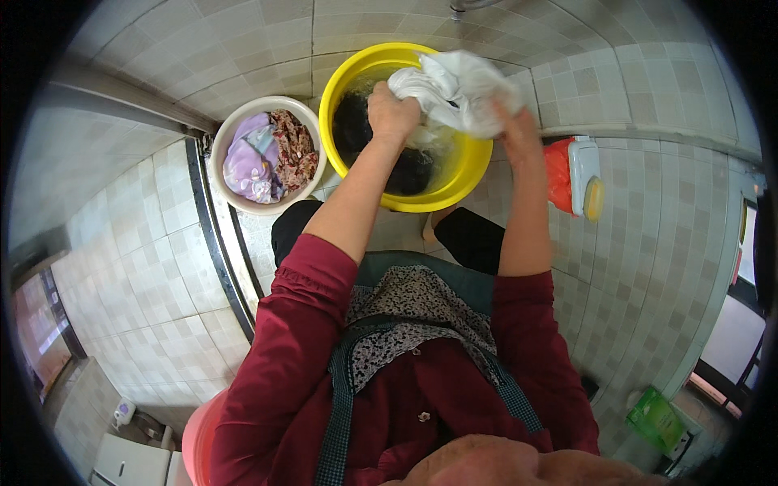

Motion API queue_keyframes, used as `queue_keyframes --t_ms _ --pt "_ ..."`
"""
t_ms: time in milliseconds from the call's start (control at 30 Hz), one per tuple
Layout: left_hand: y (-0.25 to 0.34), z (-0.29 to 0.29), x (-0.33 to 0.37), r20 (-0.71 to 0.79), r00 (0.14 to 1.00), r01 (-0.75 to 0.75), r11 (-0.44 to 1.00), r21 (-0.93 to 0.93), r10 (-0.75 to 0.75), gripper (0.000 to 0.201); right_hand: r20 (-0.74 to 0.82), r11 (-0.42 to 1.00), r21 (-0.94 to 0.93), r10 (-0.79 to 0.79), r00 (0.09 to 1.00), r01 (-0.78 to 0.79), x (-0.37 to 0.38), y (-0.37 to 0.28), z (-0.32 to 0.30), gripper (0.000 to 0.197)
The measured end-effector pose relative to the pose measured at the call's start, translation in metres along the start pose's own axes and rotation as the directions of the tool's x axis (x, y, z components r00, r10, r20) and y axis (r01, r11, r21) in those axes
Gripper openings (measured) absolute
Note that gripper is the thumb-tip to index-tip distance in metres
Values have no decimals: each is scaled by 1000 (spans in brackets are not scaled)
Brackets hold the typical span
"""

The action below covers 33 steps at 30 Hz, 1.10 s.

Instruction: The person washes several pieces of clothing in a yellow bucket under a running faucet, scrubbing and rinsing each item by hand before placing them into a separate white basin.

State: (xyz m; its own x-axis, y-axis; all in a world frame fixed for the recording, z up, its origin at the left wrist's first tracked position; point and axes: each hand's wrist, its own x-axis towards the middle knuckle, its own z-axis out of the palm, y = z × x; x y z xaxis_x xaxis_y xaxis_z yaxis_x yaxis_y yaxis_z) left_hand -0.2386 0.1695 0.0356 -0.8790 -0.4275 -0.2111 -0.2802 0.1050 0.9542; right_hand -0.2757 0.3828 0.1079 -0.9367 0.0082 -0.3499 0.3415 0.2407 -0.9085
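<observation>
A white cloth garment [462, 85] is stretched between my hands above a yellow tub [470, 174]. My left hand [392, 113] is closed round its left end, over the tub's middle. At the tub's right rim my right hand [517, 125] grips the other end; the hand and that part of the cloth are smeared by motion. Below the cloth, dark clothes [411, 172] lie in water inside the tub. Which kind of garment the white one is, I cannot tell.
Left of the tub stands a pale basin [223, 180] holding a lilac garment [251, 158] and a brown patterned cloth [295, 150]. A red and white container [561, 174] with a yellow piece is at the right by the tiled wall. A green package [656, 419] sits at lower right.
</observation>
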Motion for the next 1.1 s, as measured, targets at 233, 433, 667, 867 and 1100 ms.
queue_keyframes --t_ms 233,433,667,867,1100 --pt "47 -9 -46 27 928 -372 926 60 371 42 308 705 -544 -336 890 455 -11 63 63 91" --pt "58 -14 -51 209 806 -566 824 3 553 64 222 448 -483 -768 601 752 17 73 51 42" --pt "31 -15 -37 375 786 615 683 -394 -491 93 -230 714 662 -96 968 228 -16 10 52 46" --pt "0 7 -13 671 657 752 240 -614 -344 98 -75 596 802 40 996 37 -81 -39 79 45" --pt "37 -5 -20 691 714 700 111 -705 -113 31 12 900 434 -39 999 30 -34 -2 49 61"
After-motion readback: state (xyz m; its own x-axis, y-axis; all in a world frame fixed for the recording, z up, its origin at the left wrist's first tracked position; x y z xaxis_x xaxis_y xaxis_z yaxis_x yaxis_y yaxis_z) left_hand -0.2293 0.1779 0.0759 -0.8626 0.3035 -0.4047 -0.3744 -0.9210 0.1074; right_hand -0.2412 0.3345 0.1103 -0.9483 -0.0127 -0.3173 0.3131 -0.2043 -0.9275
